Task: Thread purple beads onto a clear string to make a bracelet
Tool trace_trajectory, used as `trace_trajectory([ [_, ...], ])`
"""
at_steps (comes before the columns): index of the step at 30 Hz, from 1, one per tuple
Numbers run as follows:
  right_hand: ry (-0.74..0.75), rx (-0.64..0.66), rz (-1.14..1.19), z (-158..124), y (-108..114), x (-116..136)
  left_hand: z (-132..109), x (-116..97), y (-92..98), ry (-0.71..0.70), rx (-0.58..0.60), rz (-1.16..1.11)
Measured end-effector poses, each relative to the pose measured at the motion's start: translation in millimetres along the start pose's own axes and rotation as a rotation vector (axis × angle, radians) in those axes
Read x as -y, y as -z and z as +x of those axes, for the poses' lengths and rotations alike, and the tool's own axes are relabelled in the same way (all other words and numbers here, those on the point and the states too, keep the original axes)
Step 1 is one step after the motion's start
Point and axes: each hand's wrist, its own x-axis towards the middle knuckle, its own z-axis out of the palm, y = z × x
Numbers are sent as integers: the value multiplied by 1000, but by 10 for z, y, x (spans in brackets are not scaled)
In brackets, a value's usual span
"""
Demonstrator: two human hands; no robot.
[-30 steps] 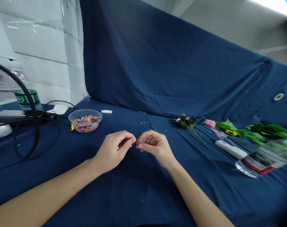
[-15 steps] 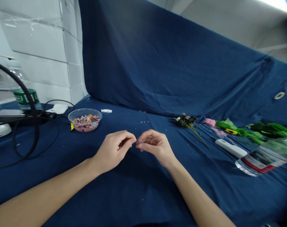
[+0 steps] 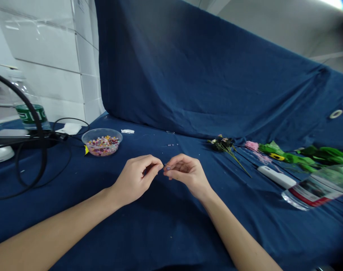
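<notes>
In the head view my two hands meet above the middle of the blue cloth. My right hand (image 3: 186,172) pinches a small purple bead (image 3: 168,168) between thumb and fingertips. My left hand (image 3: 140,174) is closed in a pinch just left of the bead; what its fingertips hold is too small to make out. Beyond the hands, a few small pale purple beads (image 3: 172,145) lie in a short row on the cloth. To the left stands a clear plastic bowl (image 3: 88,140) with many multicoloured beads (image 3: 105,146) in it.
A bottle with a green label (image 3: 32,114) and looped black cables (image 3: 43,150) are at far left. On the right lie artificial flowers (image 3: 222,145), pink yarn (image 3: 252,146), green leaves (image 3: 326,153), a white stick-like device (image 3: 275,177) and a tilted clear bottle (image 3: 315,190). Blue cloth (image 3: 174,75) hangs behind.
Both hands stay almost still, fingertips close together, with the bead still in the right hand. The view has shifted very slightly.
</notes>
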Motion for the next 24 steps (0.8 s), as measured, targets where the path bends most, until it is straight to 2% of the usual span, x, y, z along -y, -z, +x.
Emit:
trace_trajectory([
  [24, 19, -9, 0, 2, 7, -1, 1, -1, -1, -14, -1, 18],
])
